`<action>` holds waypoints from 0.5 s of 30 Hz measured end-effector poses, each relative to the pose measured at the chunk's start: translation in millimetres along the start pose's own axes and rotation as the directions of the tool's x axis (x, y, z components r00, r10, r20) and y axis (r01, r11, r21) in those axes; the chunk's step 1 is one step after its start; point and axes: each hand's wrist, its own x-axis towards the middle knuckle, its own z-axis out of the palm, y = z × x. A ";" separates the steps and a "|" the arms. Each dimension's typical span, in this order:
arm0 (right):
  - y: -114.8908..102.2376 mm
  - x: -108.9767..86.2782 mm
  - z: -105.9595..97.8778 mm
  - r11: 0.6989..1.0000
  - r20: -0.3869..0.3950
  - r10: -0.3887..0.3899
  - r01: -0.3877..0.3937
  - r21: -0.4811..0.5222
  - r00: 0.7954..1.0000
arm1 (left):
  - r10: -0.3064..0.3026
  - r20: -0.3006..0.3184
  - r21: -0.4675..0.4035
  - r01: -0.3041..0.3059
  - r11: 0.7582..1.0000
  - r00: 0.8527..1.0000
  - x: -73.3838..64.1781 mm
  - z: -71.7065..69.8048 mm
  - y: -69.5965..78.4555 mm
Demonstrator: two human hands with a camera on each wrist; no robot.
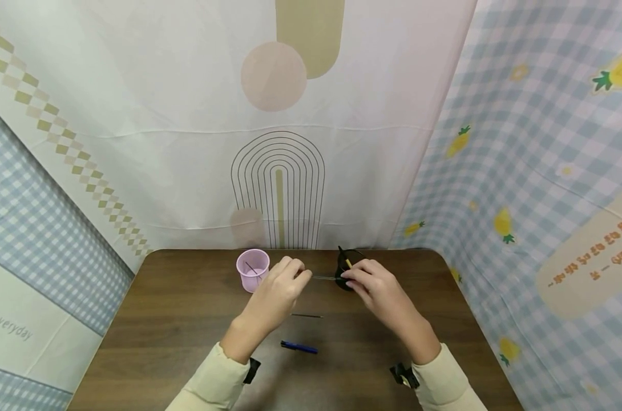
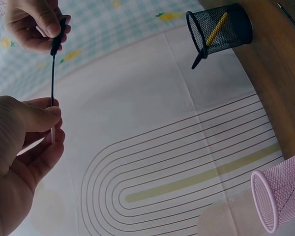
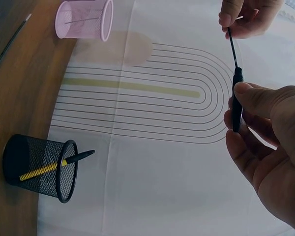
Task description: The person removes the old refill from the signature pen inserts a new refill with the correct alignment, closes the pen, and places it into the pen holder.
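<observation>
My left hand (image 1: 275, 291) pinches a thin dark pen refill (image 2: 53, 81) near its pale end, between thumb and fingers. In my right hand (image 1: 380, 291) is a slim black pen barrel (image 3: 237, 98), held between thumb and fingertips. The refill's far end meets the barrel's end, so the two form one line; how deep it sits inside cannot be seen. Both hands are raised. In the head view, the left hand appears beside a pink mesh pen cup (image 1: 253, 279), the right one partly over a black mesh pen cup (image 3: 44, 167).
A yellow and black pen (image 3: 42, 171) leans in the black cup. One thin refill stands in the pink cup. Another dark refill (image 1: 308, 315) and a blue pen (image 1: 299, 347) lie on the brown table (image 1: 177, 319). Patterned cloth hangs behind and at the sides.
</observation>
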 end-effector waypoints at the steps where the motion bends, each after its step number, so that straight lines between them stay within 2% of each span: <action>1: 0.0 0.1 0.0 1.000 0.001 0.000 0.000 0.000 1.000 | 0.005 0.002 0.013 -0.005 1.000 1.000 0.3 -0.2 0.0; 7: 0.5 0.7 0.0 1.000 0.016 0.004 -0.003 -0.008 1.000 | 0.033 0.008 0.061 -0.034 0.998 0.999 2.0 0.6 -1.2; 15: -0.2 2.4 -1.7 1.000 0.044 0.017 -0.017 -0.015 0.999 | 0.055 0.010 0.084 -0.056 0.995 0.998 5.3 -1.2 -1.1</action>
